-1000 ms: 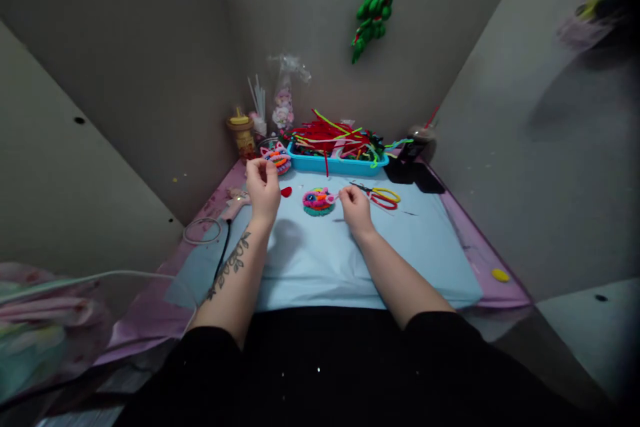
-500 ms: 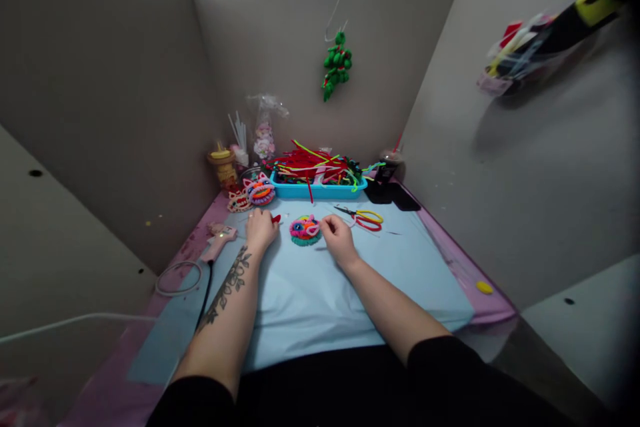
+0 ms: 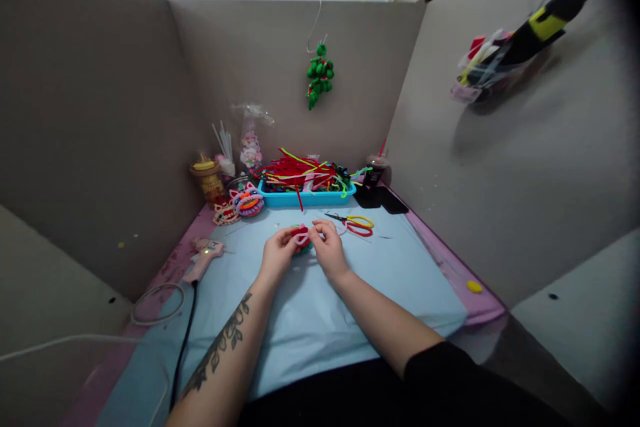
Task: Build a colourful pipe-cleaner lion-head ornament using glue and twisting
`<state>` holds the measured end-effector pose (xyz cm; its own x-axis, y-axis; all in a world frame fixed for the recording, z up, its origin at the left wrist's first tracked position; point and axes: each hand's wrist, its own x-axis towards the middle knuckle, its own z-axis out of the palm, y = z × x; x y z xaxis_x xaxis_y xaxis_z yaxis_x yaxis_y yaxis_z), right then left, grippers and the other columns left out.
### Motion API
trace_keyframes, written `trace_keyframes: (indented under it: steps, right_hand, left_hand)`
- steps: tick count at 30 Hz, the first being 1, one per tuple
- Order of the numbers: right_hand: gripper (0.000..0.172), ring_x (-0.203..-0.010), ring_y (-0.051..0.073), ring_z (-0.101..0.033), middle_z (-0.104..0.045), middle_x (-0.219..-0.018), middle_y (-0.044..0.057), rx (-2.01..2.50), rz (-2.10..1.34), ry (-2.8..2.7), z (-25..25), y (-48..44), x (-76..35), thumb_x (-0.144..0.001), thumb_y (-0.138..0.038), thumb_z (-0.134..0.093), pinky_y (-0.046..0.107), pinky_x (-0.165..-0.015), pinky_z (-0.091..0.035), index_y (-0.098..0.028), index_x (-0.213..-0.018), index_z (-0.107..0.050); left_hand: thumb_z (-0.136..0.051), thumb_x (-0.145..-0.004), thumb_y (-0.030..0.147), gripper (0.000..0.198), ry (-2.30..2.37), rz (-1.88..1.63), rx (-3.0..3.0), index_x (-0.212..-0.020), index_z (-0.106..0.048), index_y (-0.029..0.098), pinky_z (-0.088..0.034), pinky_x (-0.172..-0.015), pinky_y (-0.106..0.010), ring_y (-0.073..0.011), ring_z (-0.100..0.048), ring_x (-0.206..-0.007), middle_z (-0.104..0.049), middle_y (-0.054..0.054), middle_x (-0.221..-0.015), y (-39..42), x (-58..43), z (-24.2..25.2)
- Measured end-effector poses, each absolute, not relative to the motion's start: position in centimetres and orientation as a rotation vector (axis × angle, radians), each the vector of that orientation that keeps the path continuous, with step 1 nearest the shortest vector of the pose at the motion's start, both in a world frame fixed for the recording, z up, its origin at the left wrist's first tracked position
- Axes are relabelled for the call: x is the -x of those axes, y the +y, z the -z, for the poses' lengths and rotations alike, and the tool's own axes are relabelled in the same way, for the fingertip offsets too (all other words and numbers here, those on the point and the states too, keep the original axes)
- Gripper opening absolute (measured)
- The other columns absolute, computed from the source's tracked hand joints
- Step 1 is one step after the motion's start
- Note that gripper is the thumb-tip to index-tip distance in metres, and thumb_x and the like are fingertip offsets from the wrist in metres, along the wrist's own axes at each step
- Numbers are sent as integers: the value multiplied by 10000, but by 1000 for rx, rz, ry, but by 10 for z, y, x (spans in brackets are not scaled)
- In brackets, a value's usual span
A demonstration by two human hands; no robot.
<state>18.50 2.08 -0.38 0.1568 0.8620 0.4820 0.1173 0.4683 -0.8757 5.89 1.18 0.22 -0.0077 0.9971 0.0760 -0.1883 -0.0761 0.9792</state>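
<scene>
My left hand (image 3: pixel 278 253) is closed, its fingertips pinching a small red fuzzy piece (image 3: pixel 299 231) in the middle of the blue mat. Close beside it, my right hand (image 3: pixel 329 252) pinches one end of a pale pink pipe cleaner (image 3: pixel 302 239) bent into a loop, which lies against the red piece. Just beneath both sets of fingertips is a round, colourful pipe-cleaner face (image 3: pixel 304 251) with a teal edge, mostly hidden by the fingers. Scissors (image 3: pixel 359 229) with yellow and red handles lie to the right, blades pointing left.
A blue tray (image 3: pixel 305 199) heaped with pipe cleaners stands behind the hands. Finished pipe-cleaner faces (image 3: pixel 247 201) sit left of it. A pink glue gun (image 3: pixel 206 260) and its cable lie on the left. A drink cup (image 3: pixel 375 172) stands back right; grey partitions (image 3: pixel 280 67) enclose the table.
My left hand has come right with the red piece, from the mat's left side to the pipe-cleaner face, meeting my right hand there. The camera view has shifted slightly.
</scene>
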Motion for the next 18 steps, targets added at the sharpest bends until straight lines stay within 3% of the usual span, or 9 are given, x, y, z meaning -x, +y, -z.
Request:
trace_keyframes:
  steps: [3, 10, 18]
  right_hand:
    - [212, -923, 204, -545, -584, -968, 81, 952, -738, -1311, 7, 23, -183, -792, -379, -534, 292, -701, -456, -198, -686, -562]
    - [229, -604, 139, -486, -531, -640, -13, 966, -873, -1247, 15, 28, -184, -794, -409, -529, 262, -598, -423, -196, -712, -542]
    - [239, -594, 132, -456, -496, -625, -23, 964, -837, -1275, 14, 30, -187, -793, -415, -533, 252, -586, -401, -200, -689, -516]
  left_hand:
    - [-739, -641, 407, 446, 1047, -1333, -1180, -989, -691, 132, -522, -706, -306, -235, -668, -835, -717, -123, -948, 8, -58, -2]
    - [-741, -647, 342, 500, 968, -1294, -1208, -1097, -667, 137, -511, -704, -307, -253, -656, -892, -693, -136, -1046, 3, -55, -6]
    - [-782, -586, 237, 565, 881, -1240, -1212, -1132, -655, 164, -496, -807, -330, -258, -636, -974, -659, -128, -1137, 3, -49, -6]
